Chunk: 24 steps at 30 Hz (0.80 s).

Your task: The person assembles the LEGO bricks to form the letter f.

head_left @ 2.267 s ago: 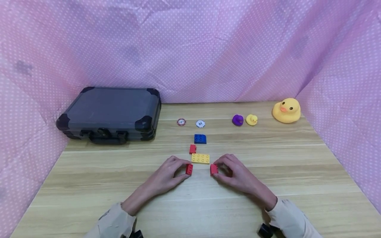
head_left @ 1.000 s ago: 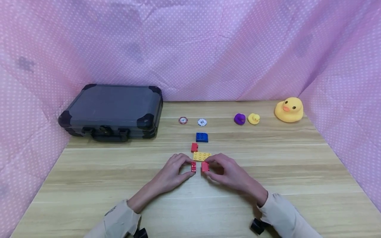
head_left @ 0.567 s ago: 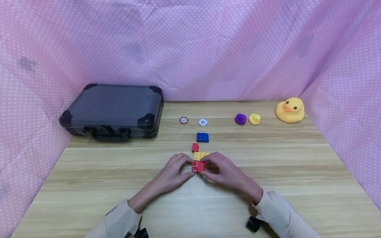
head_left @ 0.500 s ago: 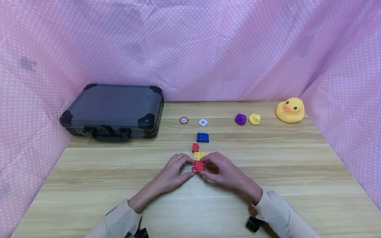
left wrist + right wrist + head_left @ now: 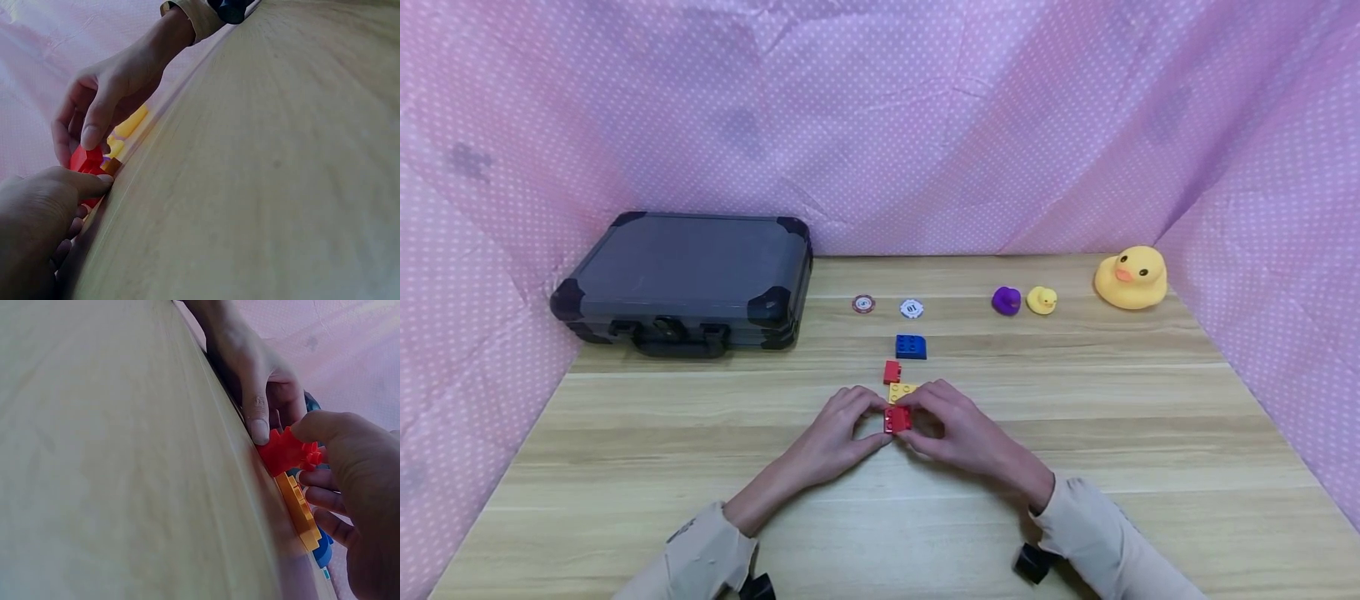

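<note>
Between thumb and fingertips, my left hand (image 5: 827, 437) pinches a small red toy brick (image 5: 889, 422) with studs on top. My right hand (image 5: 966, 435) pinches a second red brick (image 5: 903, 418), tilted with its studs facing right. The two bricks meet and seem to overlap a little; whether they are locked cannot be told. In the right wrist view they look like one red piece (image 5: 281, 453). Just behind them lies a yellow brick (image 5: 901, 392), partly hidden by the right fingers. Past it are another red brick (image 5: 891, 372) and a blue brick (image 5: 911, 347).
A closed grey case (image 5: 688, 262) with black corners stands at the back left. Two poker chips, one red (image 5: 863, 304) and one white (image 5: 912, 308), lie behind the bricks. Purple (image 5: 1006, 301), small yellow (image 5: 1041, 300) and large yellow (image 5: 1131, 278) rubber ducks sit back right.
The right hand has moved left with its red brick, from a clear gap until it meets the left hand's brick. The left hand shifted slightly right, its brick turning studs up, then stayed still.
</note>
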Motion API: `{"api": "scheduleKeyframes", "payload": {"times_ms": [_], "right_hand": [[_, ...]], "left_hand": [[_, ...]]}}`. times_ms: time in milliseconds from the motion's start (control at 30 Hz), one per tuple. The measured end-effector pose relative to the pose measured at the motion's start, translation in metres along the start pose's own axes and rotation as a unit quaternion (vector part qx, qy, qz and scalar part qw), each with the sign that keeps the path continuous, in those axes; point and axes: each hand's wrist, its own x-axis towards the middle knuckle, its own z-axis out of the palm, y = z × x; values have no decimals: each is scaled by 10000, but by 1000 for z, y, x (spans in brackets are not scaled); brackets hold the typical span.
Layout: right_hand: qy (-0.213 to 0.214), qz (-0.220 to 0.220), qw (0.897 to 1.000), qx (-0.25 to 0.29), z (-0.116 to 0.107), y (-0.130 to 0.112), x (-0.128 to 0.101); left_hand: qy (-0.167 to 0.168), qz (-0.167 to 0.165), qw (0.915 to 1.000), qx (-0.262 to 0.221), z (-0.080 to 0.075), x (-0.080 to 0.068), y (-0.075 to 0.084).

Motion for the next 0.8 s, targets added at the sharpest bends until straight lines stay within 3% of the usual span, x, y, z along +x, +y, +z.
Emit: {"api": "scheduleKeyframes", "payload": {"times_ms": [600,800], "right_hand": [[158,-132,9996,-180,5,0,5],[203,-105,9997,-99,8,0,6]], "left_hand": [[3,162,9999,58,0,1,-2],[-24,57,10000,48,0,0,0]]}}
